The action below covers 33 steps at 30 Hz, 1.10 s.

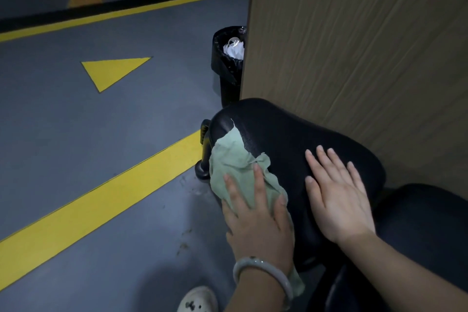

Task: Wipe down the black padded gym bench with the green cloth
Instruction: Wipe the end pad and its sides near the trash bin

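The black padded gym bench (273,132) fills the lower right, its rounded end pointing up and away from me. A pale green cloth (229,157) drapes over the pad's left edge. My left hand (255,220) presses flat on the cloth with straight fingers, a pale bangle on the wrist. Beside it, my right hand (336,195) rests flat and bare on the top of the pad, fingers spread. A second black pad section (425,223) lies at the far right.
A wooden panel (354,45) stands right behind the bench. A black bin (225,68) with a bag liner and white rubbish sits beside the panel. The grey floor (76,121) carries yellow lines and a yellow triangle. My white shoe (197,299) shows at the bottom.
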Motion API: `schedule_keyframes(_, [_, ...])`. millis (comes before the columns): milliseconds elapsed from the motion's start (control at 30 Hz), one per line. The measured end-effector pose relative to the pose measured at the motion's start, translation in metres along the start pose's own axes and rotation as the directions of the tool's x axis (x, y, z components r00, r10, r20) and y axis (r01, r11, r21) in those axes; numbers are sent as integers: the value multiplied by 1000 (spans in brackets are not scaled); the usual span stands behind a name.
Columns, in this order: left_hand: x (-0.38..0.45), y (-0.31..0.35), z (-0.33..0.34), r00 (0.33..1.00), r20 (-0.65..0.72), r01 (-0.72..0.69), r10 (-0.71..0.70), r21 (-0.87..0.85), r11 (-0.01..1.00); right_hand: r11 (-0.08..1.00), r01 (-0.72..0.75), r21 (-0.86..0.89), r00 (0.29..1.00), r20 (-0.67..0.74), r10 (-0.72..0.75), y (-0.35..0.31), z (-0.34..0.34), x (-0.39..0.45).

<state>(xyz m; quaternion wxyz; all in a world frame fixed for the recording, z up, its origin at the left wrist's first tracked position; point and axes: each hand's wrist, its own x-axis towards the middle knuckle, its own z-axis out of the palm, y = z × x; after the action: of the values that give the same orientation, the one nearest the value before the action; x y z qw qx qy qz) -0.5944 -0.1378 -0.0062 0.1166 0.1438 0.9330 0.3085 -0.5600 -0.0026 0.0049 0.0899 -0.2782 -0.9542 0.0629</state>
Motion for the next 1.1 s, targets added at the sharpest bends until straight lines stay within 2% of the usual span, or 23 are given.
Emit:
schedule_keyframes(133, [16,4,-3,995,74,-70,62,109,992,1000,2,-2,1000,-12,-2,0,1,0])
schedule_keyframes(233, [26,4,-3,987,75,-156,144,192,969,1000,6,-3,1000,-29,-6,1,1,0])
schedule_keyframes(333, [33,6,-5,987,157,-55,39,98,994,1000,11,-3,1000,-28,-11,1,3,0])
schedule_keyframes(500, [49,16,-18,974,203,84,-97,68,994,1000,8,2,999,-34,-8,1,2,0])
schedule_keyframes(667, [40,11,-18,982,151,127,-113,-86,988,1000,7,8,999,-34,-7,1,1,0])
schedule_keyframes(800, [4,11,-19,963,191,222,-190,-165,961,1000,5,7,999,-36,-5,-1,1,0])
schedule_keyframes(867, [-1,9,-18,961,207,221,-183,-179,959,1000,2,7,999,-36,-2,0,1,0])
schedule_keyframes(933, [4,6,-16,965,198,196,-170,-124,973,1000,3,4,999,-38,-3,0,1,0])
schedule_keyframes(1100, [27,7,-16,990,98,96,-97,16,995,1000,4,10,999,-42,-3,0,2,0])
